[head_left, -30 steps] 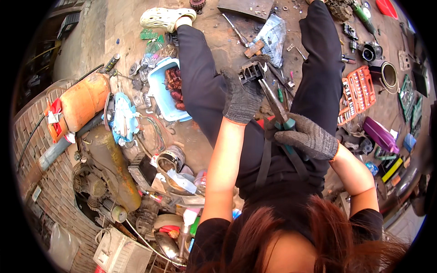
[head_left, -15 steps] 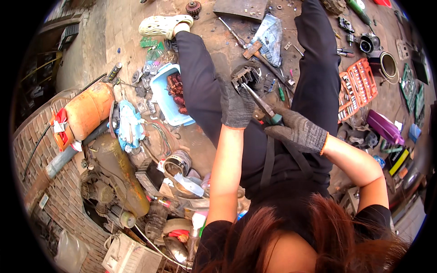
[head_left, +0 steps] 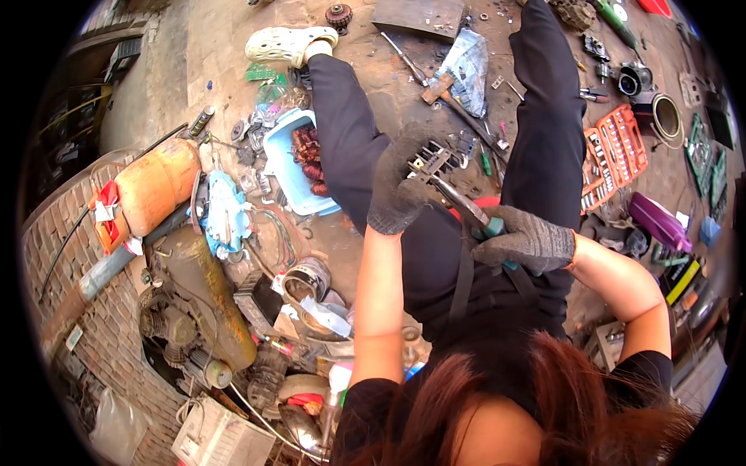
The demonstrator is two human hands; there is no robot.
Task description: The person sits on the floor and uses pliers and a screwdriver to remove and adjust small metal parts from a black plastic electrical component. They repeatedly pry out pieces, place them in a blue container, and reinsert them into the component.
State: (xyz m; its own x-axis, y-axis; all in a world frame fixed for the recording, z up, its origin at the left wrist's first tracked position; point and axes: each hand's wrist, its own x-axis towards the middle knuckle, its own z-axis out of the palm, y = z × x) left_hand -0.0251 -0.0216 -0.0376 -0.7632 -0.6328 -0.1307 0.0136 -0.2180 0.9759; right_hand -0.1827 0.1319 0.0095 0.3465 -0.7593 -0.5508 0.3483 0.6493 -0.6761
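While both hands are busy, entry reads as follows.

Item 1: small metal part (head_left: 432, 161), grey/black w. slots or fins, centre of frame, just above the lap. Left hand (head_left: 400, 190), grey knit glove, closed round its lower side, holding it up off the floor. Judged rigid, dense for its size, sharp-edged in places; not fragile. Glove gives grip, but the metal may be oily. Best hold: across the solid body from below, as now, fingers clear of the slotted top.

Item 2: pliers-type tool (head_left: 466, 211), steel shaft, teal grip; exact type can't tell. Right hand (head_left: 528, 242), same glove, wrapped tight round the grip, centre-right. Nose end meets the part; whether it bites or only touches, can't tell. Stiff, moderate wt; hold far back on the grip for leverage.

Surroundings, on the floor: blue tub (head_left: 281, 159) w. copper windings, centre-left; orange socket set (head_left: 614, 155), right; orange cylinder (head_left: 155, 186), left; hammer (head_left: 447, 92), upper centre; purple tool (head_left: 659, 221), right; mixed scrap, lower left.
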